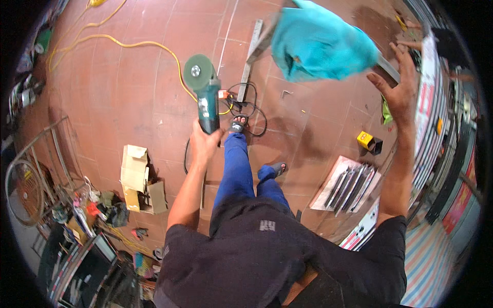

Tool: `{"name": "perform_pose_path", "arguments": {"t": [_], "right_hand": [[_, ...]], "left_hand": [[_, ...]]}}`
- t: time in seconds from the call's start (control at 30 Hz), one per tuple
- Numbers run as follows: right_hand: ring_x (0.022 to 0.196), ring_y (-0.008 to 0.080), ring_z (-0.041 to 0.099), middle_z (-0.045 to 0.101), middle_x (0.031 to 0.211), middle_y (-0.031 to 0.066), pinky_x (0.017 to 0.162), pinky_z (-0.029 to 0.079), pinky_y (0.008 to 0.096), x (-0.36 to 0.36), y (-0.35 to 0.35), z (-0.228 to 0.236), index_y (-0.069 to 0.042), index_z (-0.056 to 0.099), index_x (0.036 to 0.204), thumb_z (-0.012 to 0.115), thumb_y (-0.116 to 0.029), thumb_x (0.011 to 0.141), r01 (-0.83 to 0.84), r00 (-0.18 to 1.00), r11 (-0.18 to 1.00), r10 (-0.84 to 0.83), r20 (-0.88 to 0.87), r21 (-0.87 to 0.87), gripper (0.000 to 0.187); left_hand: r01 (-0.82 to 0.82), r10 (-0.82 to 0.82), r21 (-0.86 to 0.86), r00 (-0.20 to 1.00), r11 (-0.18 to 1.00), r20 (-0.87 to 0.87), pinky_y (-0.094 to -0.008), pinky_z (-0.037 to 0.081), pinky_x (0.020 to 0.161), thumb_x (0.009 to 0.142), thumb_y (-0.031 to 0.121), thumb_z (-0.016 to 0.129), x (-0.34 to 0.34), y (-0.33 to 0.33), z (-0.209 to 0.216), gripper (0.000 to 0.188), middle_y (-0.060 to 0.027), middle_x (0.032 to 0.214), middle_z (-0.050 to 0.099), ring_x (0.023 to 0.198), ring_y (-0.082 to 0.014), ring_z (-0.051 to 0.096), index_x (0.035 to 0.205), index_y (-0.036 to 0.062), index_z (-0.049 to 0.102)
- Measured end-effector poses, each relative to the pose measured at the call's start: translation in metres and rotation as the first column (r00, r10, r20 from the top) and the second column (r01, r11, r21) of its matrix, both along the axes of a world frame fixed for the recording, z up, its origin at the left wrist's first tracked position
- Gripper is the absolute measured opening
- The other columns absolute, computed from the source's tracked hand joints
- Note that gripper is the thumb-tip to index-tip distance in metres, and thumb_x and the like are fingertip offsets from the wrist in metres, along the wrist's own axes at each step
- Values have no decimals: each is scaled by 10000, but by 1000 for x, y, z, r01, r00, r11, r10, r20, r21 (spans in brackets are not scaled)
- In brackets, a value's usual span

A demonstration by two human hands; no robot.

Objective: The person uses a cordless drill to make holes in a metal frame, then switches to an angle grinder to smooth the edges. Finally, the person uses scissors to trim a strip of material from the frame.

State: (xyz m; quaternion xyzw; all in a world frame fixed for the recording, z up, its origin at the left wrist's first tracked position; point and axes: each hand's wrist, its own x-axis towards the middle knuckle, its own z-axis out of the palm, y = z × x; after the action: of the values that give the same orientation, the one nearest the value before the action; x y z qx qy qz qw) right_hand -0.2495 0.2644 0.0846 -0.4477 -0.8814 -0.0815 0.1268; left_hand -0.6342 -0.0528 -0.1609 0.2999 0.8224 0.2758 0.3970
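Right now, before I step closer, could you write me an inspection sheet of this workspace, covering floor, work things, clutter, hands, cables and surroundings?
Surface: red-brown tiled floor.
Job's things: grinder with a green disc; teal cloth, blurred; metal bar on the floor.
Clutter: torn carton at left; yellow box at right.
Hands: left hand grips the grinder; right hand open beside the cloth, contact unclear.
Cables: yellow cable crosses the floor; black cord loops near a sandalled foot.
Surroundings: stacked panels and striped sheet, right.
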Motion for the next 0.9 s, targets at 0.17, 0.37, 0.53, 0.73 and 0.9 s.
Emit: {"name": "perform_pose_path", "arguments": {"t": [0.17,0.37,0.53,0.73,0.9], "right_hand": [[1299,373,623,649,1402,201,1118,463,443,-28,69,-70,-60,565,1470,892,-390,796,-21,991,946,63,121,-325,819],[1207,268,633,644,1340,138,1085,481,419,54,67,-103,17,555,1435,891,-232,781,114,989,971,-132,-71,-209,776],[1190,272,646,667,1297,152,1061,483,405,98,50,-65,19,554,1438,859,-272,872,191,975,968,-168,144,-160,706],[1214,270,640,662,1324,149,1067,490,400,78,47,-53,-6,557,1448,852,-313,876,222,954,960,-177,243,-171,714],[1235,268,635,658,1346,146,1071,495,396,67,53,-64,-26,560,1457,847,-347,879,221,950,958,-170,261,-181,721]], "left_hand": [[-76,64,-253,996,964,-55,-513,560,885,721,342,856,-57,81,-161,706,-251,1064,742,1014,-435,730,1277,1,583],[-4,-24,-440,998,898,-59,-519,565,955,740,377,868,-68,180,-354,667,-257,1143,738,1109,-434,722,1227,1,609],[103,-151,-358,983,928,-106,-500,579,979,766,364,869,-47,247,-481,655,-237,1189,727,1128,-404,725,1241,11,590],[216,-303,-338,924,916,-232,-508,600,934,820,396,868,-18,266,-571,683,-223,1168,718,1095,-412,733,1265,2,533],[200,-333,-591,935,781,-124,-562,567,942,853,451,837,-31,266,-594,759,-159,1239,708,1155,-327,724,1405,32,528]]}}
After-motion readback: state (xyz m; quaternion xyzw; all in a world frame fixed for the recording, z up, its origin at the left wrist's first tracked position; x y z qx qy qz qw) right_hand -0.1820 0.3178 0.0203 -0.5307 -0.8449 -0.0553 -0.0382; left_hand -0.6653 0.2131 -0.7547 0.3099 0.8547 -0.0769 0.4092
